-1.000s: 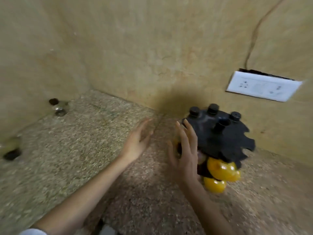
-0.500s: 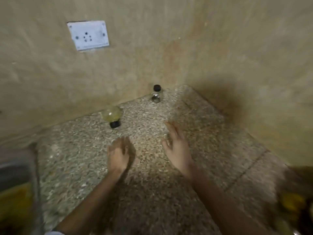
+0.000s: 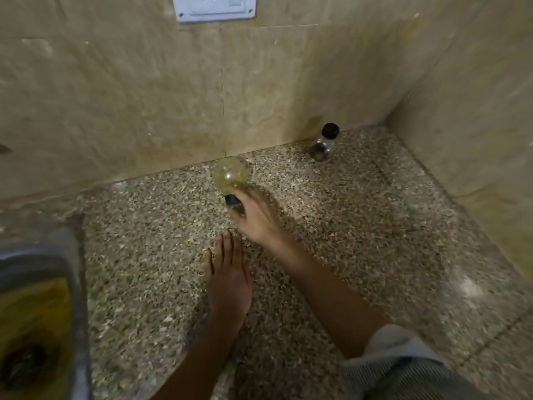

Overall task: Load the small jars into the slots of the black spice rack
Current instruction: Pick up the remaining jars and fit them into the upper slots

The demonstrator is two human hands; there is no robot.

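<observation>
A small round jar [image 3: 229, 174] with yellowish contents lies on its side on the speckled counter [image 3: 360, 226] near the back wall, its black cap pointing toward me. My right hand [image 3: 256, 217] is stretched out to it, blurred, fingertips at the cap end and fingers still spread. My left hand [image 3: 227, 272] rests flat, palm down, on the counter just below, holding nothing. A second small jar [image 3: 322, 145], clear with a black cap, lies farther right against the wall near the corner. The black spice rack is out of view.
A steel sink [image 3: 34, 287] with yellowish water sits at the left edge. Tiled walls close the counter at the back and right, meeting in a corner. A white socket plate [image 3: 213, 8] hangs on the back wall.
The view swung left away from the rack to the counter corner. My right hand moved forward to the yellowish jar's cap; my left hand dropped flat on the counter.
</observation>
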